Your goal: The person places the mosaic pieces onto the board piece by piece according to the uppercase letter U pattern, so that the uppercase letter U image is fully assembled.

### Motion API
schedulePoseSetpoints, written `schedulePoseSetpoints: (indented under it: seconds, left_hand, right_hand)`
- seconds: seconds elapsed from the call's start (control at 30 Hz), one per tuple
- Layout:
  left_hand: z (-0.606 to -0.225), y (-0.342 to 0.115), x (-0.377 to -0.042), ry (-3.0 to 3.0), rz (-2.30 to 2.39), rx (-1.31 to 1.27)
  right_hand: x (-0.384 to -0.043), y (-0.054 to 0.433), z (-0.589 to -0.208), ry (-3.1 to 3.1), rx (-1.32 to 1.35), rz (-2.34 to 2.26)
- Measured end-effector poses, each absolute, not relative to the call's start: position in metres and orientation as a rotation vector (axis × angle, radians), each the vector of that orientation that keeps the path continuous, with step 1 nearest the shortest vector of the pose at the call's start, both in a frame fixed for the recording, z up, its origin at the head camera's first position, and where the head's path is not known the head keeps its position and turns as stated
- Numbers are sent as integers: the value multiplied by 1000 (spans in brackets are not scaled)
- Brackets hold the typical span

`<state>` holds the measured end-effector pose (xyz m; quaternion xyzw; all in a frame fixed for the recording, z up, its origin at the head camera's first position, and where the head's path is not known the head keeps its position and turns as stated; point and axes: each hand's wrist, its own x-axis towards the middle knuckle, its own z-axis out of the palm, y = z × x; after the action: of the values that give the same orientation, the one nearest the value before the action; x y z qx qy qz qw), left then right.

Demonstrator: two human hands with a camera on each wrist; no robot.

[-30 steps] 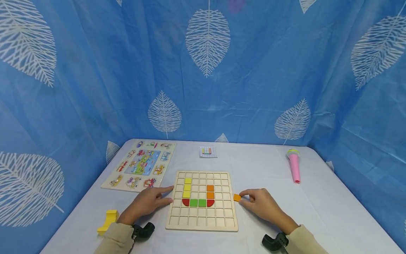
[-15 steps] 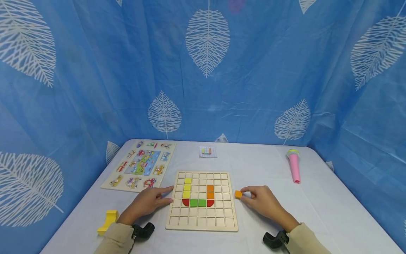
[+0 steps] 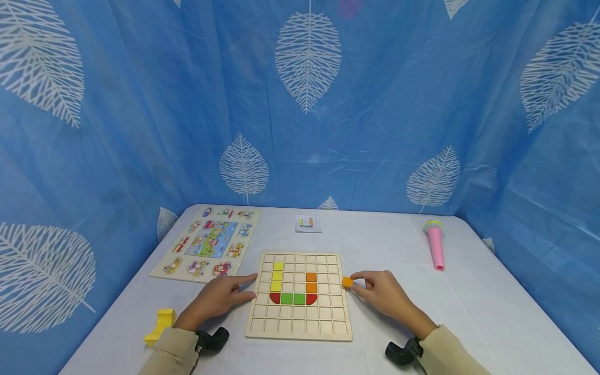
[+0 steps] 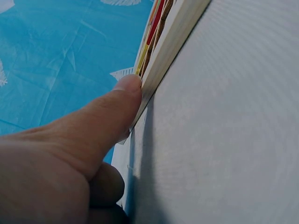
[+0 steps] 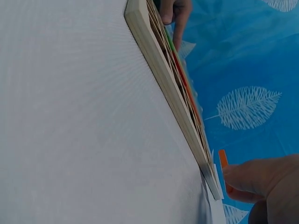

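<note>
A wooden grid board (image 3: 291,327) lies on the table. On it, yellow tiles (image 3: 276,276), green tiles (image 3: 292,299), red rounded tiles (image 3: 311,299) and orange tiles (image 3: 311,282) form a U shape. My left hand (image 3: 220,297) touches the board's left edge with the tips of its straight index finger and thumb. At the board's right edge, my right hand (image 3: 386,294) pinches a loose orange square tile (image 3: 347,282) between thumb and index finger. In the right wrist view this orange tile (image 5: 223,158) is seen edge-on, partly hidden by the thumb.
Behind the board lies a small pattern card (image 3: 308,224) showing a similar U. A vehicle puzzle board (image 3: 209,242) is at the back left, a yellow curved block (image 3: 161,327) at the front left. A pink toy microphone (image 3: 436,245) lies on the right.
My right hand has shifted slightly away from me and left, bringing the orange tile up to the board's right edge. The left hand stays against the left edge.
</note>
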<state>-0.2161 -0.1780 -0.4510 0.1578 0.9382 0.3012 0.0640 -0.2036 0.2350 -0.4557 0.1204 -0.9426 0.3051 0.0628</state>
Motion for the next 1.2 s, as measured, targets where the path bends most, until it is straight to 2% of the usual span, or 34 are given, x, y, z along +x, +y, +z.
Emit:
schedulePoseSetpoints:
  seconds: [1.2]
  left_hand:
    - [-450, -177, -216, 2827, 903, 454]
  right_hand:
    - [-229, 194, -450, -2855, 529, 970]
